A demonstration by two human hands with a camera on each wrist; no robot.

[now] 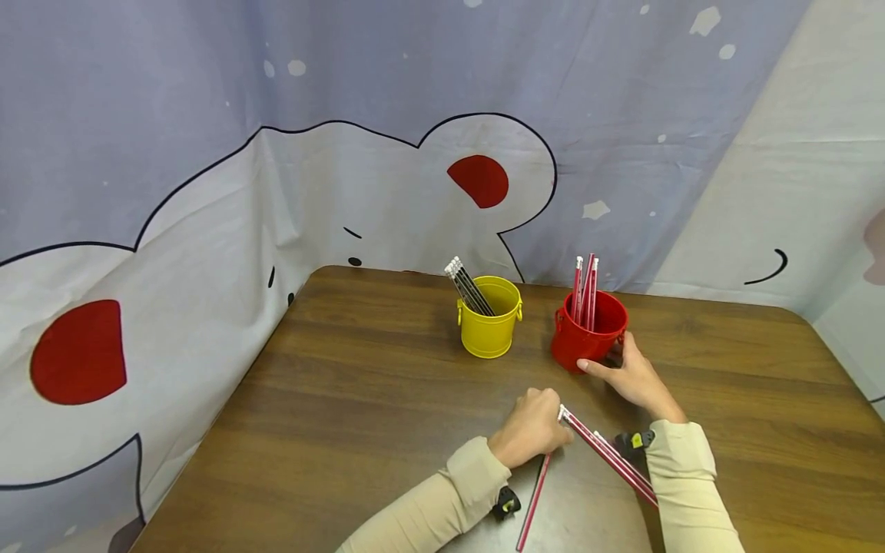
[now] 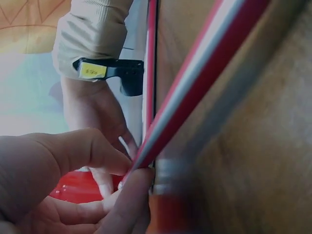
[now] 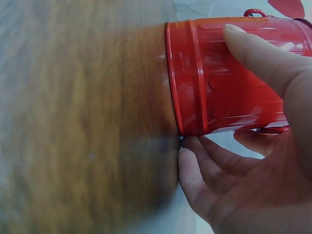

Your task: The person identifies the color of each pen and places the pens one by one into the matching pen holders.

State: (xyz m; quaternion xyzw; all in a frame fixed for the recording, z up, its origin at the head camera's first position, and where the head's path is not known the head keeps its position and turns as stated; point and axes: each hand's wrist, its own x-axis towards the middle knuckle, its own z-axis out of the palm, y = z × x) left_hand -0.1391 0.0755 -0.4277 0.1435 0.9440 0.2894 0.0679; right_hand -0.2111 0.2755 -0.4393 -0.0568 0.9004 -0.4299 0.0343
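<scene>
My left hand (image 1: 531, 430) pinches the end of a red pencil with a pale stripe (image 2: 195, 73) between thumb and fingertips, low over the table. In the head view that pencil (image 1: 535, 503) slants toward the near edge. Just right of this hand, a few red-and-white pencils (image 1: 611, 458) with white ends lie on the wood. My right hand (image 1: 632, 376) holds the small red bucket (image 3: 234, 83) by its side, thumb on the front and fingers along the right. The bucket stands upright, with several red pencils (image 1: 586, 296) inside.
A yellow bucket (image 1: 487, 336) holding several black pencils with white ends (image 1: 473, 292) stands left of the red one. Behind the brown wooden table (image 1: 346, 399) hangs a printed curtain (image 1: 387, 184).
</scene>
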